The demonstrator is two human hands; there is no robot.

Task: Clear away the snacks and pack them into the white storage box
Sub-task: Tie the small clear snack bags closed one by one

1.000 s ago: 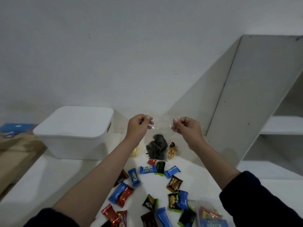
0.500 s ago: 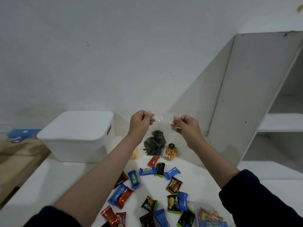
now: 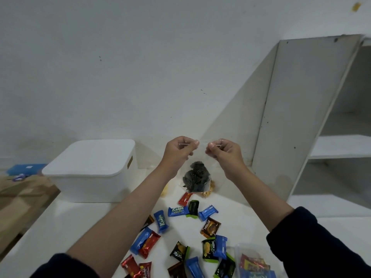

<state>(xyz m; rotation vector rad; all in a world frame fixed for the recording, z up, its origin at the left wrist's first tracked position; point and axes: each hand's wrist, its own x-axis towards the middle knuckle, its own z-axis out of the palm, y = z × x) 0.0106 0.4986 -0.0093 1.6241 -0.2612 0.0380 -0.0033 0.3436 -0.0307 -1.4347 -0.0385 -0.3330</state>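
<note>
A clear plastic bag (image 3: 197,177) with dark ridged snacks at its bottom hangs above the white table (image 3: 66,221). My left hand (image 3: 179,151) and my right hand (image 3: 222,152) pinch its top edge from either side, close together. The white storage box (image 3: 90,173) stands to the left with its lid on. Several small wrapped snacks in blue, red, brown and black-green lie scattered on the table, among them a blue Kalpa pack (image 3: 177,211). Yellowish snacks (image 3: 206,192) lie partly hidden behind the bag.
A second clear bag (image 3: 254,261) with packs inside lies at the lower right. A white shelf unit (image 3: 313,117) rises at the right. Brown cardboard (image 3: 22,199) and a blue item (image 3: 26,169) sit at the left edge. The wall is close behind.
My hands have drawn closer together along the bag's top edge. The view has tilted upward slightly, and the bag still hangs between my hands.
</note>
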